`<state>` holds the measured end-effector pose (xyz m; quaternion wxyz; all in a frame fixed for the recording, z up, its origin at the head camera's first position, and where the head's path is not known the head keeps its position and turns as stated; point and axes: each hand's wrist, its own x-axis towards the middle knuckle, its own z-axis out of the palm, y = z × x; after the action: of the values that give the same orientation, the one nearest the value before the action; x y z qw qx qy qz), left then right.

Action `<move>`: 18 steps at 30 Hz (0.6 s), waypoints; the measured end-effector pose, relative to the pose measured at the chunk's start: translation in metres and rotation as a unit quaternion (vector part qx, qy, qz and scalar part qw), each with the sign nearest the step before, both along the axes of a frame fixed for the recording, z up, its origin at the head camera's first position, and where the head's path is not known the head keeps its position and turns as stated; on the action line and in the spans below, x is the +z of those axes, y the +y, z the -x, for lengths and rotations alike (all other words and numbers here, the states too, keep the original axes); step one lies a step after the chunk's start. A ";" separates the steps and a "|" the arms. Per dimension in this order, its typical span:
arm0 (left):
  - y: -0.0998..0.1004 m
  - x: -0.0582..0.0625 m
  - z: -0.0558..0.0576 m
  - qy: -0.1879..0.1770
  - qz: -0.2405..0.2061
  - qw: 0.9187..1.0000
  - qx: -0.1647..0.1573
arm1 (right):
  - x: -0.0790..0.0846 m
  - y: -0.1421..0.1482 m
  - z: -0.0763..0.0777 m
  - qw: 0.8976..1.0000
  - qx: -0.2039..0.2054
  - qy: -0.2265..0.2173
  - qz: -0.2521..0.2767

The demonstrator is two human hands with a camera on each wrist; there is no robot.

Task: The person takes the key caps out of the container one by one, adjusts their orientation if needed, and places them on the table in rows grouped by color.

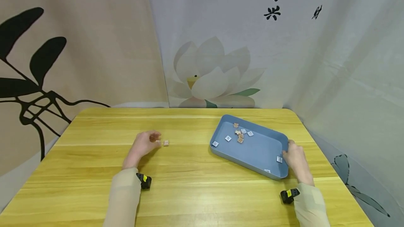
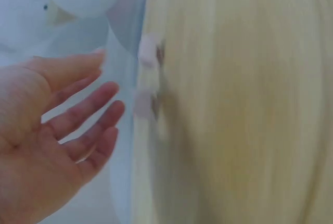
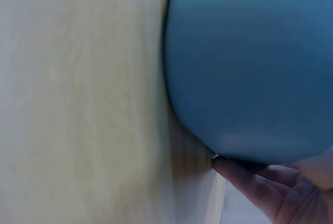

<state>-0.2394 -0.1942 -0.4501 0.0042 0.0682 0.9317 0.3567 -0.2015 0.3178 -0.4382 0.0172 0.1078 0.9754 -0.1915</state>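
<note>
My left hand (image 1: 145, 145) is over the left half of the table, its fingers loosely bent and nothing between them. Right by its fingertips lie two small square tiles, one pale tile (image 1: 166, 143) in plain sight and another tile (image 1: 158, 142) partly behind the fingers. In the left wrist view both show as blurred blocks, a farther tile (image 2: 148, 51) and a nearer tile (image 2: 144, 104), apart from the hand. My right hand (image 1: 296, 158) grips the right end of a blue tray (image 1: 252, 157), thumb at the rim and fingers (image 3: 250, 182) beneath the edge.
Inside the tray are several tiles, with a cluster of brownish tiles (image 1: 240, 136) left of centre and a white tile (image 1: 279, 159) near the right end. Bare wooden table (image 1: 189, 192) spreads between the arms. A printed curtain (image 1: 221, 27) hangs behind the table.
</note>
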 end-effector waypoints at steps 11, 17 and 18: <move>0.115 0.010 0.020 0.098 -0.021 0.994 -0.054 | -0.001 0.000 0.000 1.000 0.001 0.004 -0.006; 0.192 0.004 0.026 0.154 0.026 0.980 -0.127 | -0.002 0.000 0.000 1.000 -0.002 0.003 0.000; 0.202 0.004 0.026 0.149 0.032 0.979 -0.139 | -0.002 0.001 0.000 1.000 -0.003 0.003 0.001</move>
<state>-0.2656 0.0078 -0.4463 -0.0832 0.2491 0.9143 0.3084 -0.2014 0.3184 -0.4397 0.0140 0.1099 0.9751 -0.1923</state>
